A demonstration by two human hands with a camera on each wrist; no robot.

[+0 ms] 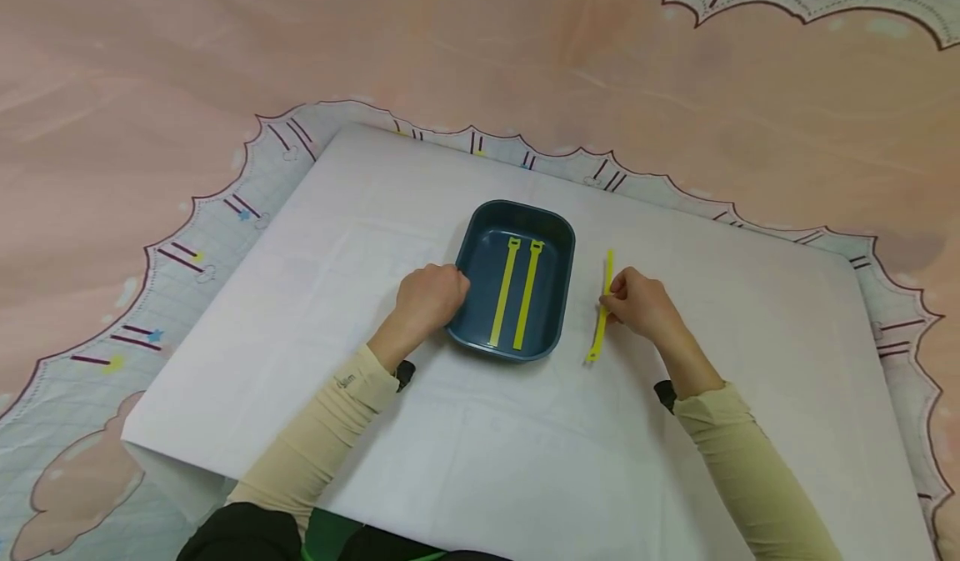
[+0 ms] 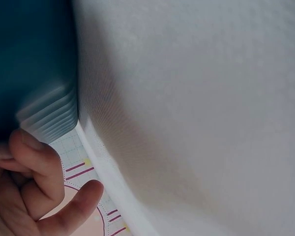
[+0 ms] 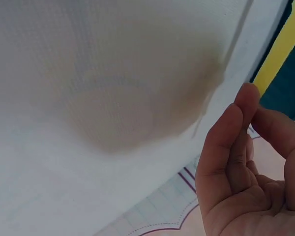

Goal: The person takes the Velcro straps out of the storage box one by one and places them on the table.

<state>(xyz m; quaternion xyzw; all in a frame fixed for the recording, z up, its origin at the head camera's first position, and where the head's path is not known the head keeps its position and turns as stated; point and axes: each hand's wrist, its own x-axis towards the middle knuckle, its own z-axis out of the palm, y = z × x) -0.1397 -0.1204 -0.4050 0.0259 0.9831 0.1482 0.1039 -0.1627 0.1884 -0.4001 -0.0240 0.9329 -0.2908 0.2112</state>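
Observation:
A dark blue rectangular tray with rounded corners sits on the white-covered surface. Inside it, two yellow cable straps with slotted heads lie side by side. My left hand holds the tray's left rim; in the left wrist view its curled fingers are against the tray's ribbed corner. To the right of the tray, my right hand pinches a third yellow strap near its middle, slotted head toward me. The right wrist view shows this strap between thumb and fingers, its lower part hidden.
White cloth covers the work surface, with its far edge behind the tray. Around it spreads a peach and pale-blue patterned sheet. Black bands show at both wrists.

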